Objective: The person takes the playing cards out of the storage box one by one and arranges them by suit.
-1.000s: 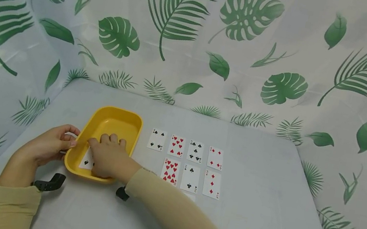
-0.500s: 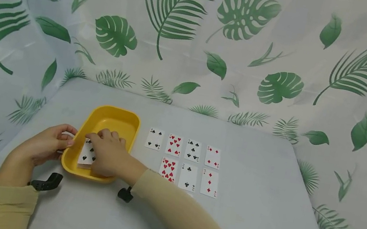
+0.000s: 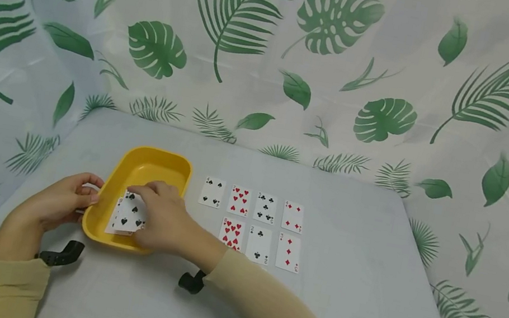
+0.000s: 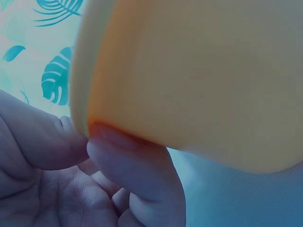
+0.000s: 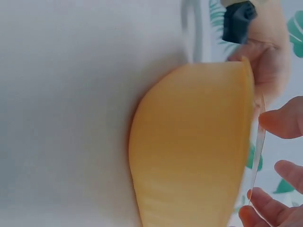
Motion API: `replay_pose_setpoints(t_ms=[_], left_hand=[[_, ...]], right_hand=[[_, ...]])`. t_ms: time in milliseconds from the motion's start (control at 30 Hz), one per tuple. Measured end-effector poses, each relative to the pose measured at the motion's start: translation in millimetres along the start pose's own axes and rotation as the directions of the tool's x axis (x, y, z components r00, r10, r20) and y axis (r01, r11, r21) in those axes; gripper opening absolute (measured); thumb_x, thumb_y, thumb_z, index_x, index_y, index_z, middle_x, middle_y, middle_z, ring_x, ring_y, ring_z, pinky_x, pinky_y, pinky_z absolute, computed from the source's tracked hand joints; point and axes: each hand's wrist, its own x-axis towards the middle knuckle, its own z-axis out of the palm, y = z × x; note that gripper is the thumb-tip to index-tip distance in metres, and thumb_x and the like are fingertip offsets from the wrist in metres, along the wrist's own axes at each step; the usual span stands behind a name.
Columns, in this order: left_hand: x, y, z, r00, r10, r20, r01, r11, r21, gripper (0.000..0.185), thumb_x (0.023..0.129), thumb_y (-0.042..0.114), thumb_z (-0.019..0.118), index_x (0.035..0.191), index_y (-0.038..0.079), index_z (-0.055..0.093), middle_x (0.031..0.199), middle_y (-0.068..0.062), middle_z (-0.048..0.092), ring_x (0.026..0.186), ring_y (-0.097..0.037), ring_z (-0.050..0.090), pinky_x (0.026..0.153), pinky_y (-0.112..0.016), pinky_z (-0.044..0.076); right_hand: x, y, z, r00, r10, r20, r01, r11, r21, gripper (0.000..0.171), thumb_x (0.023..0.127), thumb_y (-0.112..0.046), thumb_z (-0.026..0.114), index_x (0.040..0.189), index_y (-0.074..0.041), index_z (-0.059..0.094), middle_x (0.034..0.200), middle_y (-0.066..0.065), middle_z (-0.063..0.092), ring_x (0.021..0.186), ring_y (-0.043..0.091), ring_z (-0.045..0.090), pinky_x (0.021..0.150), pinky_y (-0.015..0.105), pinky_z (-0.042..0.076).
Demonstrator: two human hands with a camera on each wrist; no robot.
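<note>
My left hand (image 3: 54, 203) pinches the left rim of a yellow plastic tray (image 3: 157, 150); in the left wrist view, thumb and forefinger meet at the tray wall (image 4: 199, 90). Over the near part of the tray, my right hand (image 3: 166, 223) holds a playing card (image 3: 131, 211) with spades on it. The right wrist view shows that card (image 5: 258, 151) edge-on, just above the tray rim, between the thumb (image 5: 284, 120) and the fingertips. Another white card (image 3: 111, 225) lies in the tray, mostly hidden under the held one.
Face-up playing cards lie in two rows right of the tray, among them a four of spades (image 3: 212, 192), a four of diamonds (image 3: 293, 216), a two of clubs (image 3: 259, 245) and a three of diamonds (image 3: 288, 252). Leaf-printed cloth (image 3: 250, 67) walls in the white table (image 3: 354, 290).
The right hand has raised a spades card from the tray bottom and drawn back a little to the right. The left hand keeps its grip on the rim.
</note>
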Motion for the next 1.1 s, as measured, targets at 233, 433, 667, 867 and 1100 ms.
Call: replay_pose_setpoints(t_ms=[233, 433, 667, 867, 1100], left_hand=[[-0.7, -0.3, 0.1, 1.000, 0.007, 0.008, -0.007, 1.000, -0.003, 0.037, 0.112, 0.008, 0.049, 0.143, -0.005, 0.034, 0.095, -0.003, 0.059, 0.077, -0.016, 0.060, 0.067, -0.032, 0.056], [0.2, 0.9, -0.2, 1.000, 0.006, 0.003, -0.007, 1.000, 0.007, 0.036, 0.112, 0.008, 0.049, 0.143, -0.005, 0.034, 0.095, -0.003, 0.059, 0.078, -0.017, 0.061, 0.068, -0.033, 0.056], [-0.1, 1.0, 1.1, 1.000, 0.000, 0.007, 0.000, 1.000, 0.007, 0.038, 0.111, 0.008, 0.051, 0.143, -0.005, 0.035, 0.095, -0.003, 0.059, 0.080, -0.017, 0.062, 0.070, -0.033, 0.057], [-1.7, 3.1, 2.6, 1.000, -0.008, 0.002, 0.008, 1.000, 0.006, 0.037, 0.112, 0.008, 0.050, 0.142, -0.005, 0.035, 0.095, -0.003, 0.058, 0.080, -0.017, 0.061, 0.070, -0.033, 0.057], [-3.3, 3.4, 3.7, 1.000, -0.023, -0.004, 0.023, 1.000, 0.004, 0.035, 0.112, 0.008, 0.048, 0.142, -0.005, 0.035, 0.095, -0.002, 0.059, 0.081, -0.017, 0.061, 0.070, -0.033, 0.056]], right_hand=[[-25.1, 21.0, -17.0, 0.997, 0.032, -0.065, -0.024, 0.992, 0.121, 0.087, 0.083, -0.022, 0.085, 0.160, -0.034, 0.046, 0.160, 0.000, 0.047, 0.139, 0.021, 0.045, 0.114, 0.040, 0.048], [-45.5, 37.0, -29.9, 0.990, 0.101, -0.094, -0.081, 0.976, 0.201, 0.088, 0.083, -0.018, 0.086, 0.159, -0.035, 0.047, 0.162, 0.002, 0.045, 0.146, 0.023, 0.043, 0.117, 0.045, 0.049], [-66.3, 56.4, -34.7, 0.981, 0.151, -0.125, -0.118, 0.964, 0.239, 0.085, 0.082, -0.015, 0.084, 0.157, -0.034, 0.050, 0.161, 0.001, 0.046, 0.147, 0.024, 0.044, 0.116, 0.047, 0.049], [-81.3, 76.5, -30.4, 0.977, 0.159, -0.142, -0.121, 0.962, 0.246, 0.085, 0.081, -0.013, 0.085, 0.157, -0.029, 0.051, 0.157, 0.005, 0.048, 0.139, 0.024, 0.051, 0.113, 0.045, 0.051], [-85.4, 97.1, -25.8, 0.971, 0.208, -0.119, -0.174, 0.954, 0.245, 0.088, 0.078, -0.012, 0.089, 0.157, -0.027, 0.052, 0.153, 0.008, 0.051, 0.137, 0.027, 0.053, 0.112, 0.047, 0.051]])
